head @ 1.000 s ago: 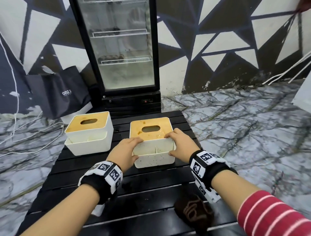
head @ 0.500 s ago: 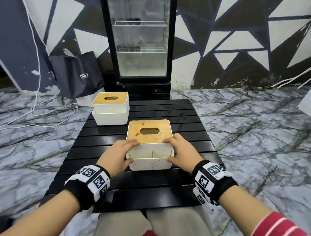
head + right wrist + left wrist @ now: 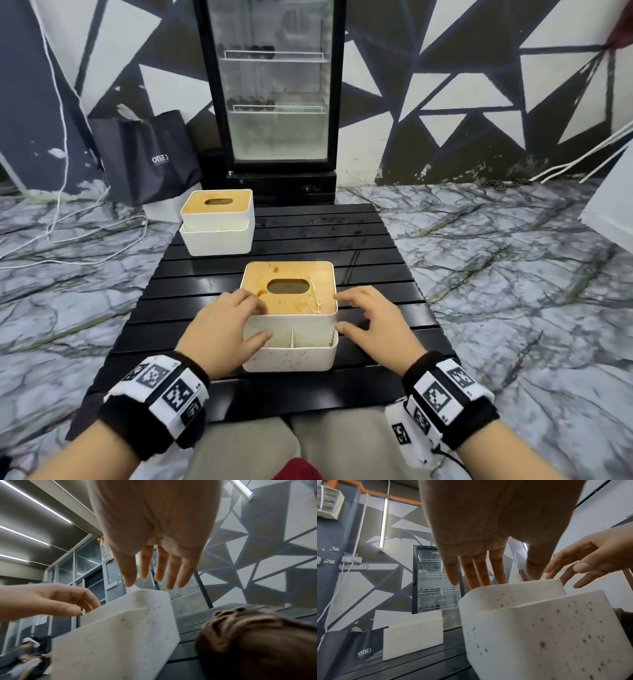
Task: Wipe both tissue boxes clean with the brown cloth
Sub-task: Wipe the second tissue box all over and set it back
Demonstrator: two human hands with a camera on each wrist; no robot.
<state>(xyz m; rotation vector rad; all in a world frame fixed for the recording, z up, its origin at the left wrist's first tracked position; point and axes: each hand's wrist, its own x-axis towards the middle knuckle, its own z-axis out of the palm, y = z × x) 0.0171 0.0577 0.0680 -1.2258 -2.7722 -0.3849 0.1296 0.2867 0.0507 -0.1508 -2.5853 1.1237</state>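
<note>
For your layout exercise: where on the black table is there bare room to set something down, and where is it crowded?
Bare slats lie right of the far box and behind the near box on the table. The near edge is crowded by both hands.

Matt white plastic tissue box [image 3: 289,356], stained wooden lid [image 3: 291,274], glossy black slatted table [image 3: 376,274]

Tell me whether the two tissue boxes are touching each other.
Apart. The head view shows bare black table slats between the far tissue box and the near tissue box; the left wrist view shows the same gap.
</note>
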